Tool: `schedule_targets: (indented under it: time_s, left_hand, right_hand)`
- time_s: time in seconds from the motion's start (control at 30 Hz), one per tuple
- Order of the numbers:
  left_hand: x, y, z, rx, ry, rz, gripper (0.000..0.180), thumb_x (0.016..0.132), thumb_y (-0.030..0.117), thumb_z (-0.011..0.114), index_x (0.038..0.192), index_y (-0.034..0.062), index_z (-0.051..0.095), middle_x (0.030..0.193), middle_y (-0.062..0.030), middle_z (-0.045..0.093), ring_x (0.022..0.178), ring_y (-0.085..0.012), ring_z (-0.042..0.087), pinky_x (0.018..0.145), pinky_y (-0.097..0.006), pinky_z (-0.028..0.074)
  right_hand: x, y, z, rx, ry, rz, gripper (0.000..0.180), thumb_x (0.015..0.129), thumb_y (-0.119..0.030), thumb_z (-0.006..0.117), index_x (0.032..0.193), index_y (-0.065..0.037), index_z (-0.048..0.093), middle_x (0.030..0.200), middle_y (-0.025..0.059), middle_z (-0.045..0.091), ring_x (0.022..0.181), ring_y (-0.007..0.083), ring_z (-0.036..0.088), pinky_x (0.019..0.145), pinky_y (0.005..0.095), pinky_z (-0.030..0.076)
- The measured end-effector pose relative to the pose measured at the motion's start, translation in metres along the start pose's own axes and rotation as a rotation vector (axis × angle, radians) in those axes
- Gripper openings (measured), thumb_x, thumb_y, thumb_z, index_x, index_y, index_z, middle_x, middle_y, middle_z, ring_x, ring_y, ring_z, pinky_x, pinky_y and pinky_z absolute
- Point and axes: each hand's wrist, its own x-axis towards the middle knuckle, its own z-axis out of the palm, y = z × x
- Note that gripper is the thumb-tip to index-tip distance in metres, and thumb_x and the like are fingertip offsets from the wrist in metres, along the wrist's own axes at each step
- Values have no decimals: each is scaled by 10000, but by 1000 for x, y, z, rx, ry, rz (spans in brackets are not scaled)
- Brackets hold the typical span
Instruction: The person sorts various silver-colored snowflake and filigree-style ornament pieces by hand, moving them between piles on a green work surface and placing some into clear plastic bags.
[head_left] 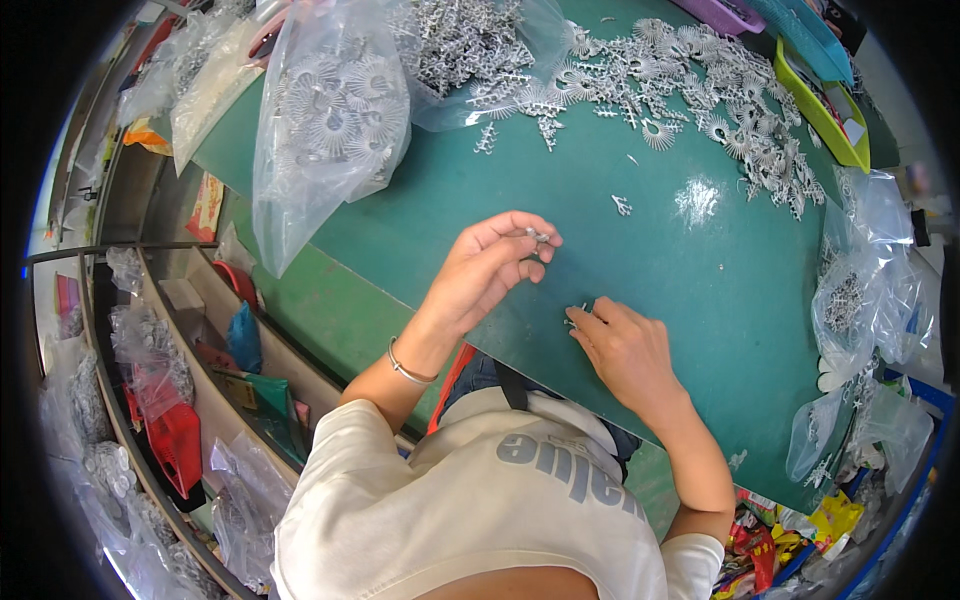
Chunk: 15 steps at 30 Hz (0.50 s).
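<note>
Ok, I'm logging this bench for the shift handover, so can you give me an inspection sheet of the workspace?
Surface: dark green table mat, glossy, bare in the middle.
Job's things: small silvery metal piece pinched in the left hand; another tiny metal piece at the right hand fingertips.
Clutter: pile of silvery fan-shaped metal parts; clear plastic bag of parts; yellow-green tray.
Hands: both bare, silver bracelet on left wrist.
Cables: nothing seen.
Surroundings: side shelves with bagged parts.
</note>
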Motion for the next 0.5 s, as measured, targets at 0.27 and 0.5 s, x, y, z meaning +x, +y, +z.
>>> schedule_targets:
  time_s: [0.27, 0.5]
  left_hand:
    - [-14, 10, 4, -269, 171, -141, 248, 900, 120, 482, 1089, -25, 552, 844, -68, 569, 701, -124, 494, 600, -232, 448]
    - [-30, -32, 43, 67, 28, -70, 291, 867, -1, 532, 1157, -16, 526, 1039, -64, 552, 871, -105, 535, 717, -238, 455]
  right_hand:
    - [-10, 20, -21, 1569, 206, 315, 90, 878, -131, 525, 869, -48, 559, 863, 128, 566, 634, 205, 609, 449, 257, 477]
    - [-19, 28, -2, 2019, 313, 777, 139, 864, -138, 497, 974, -54, 498, 868, 104, 553, 743, 228, 592, 617, 337, 534]
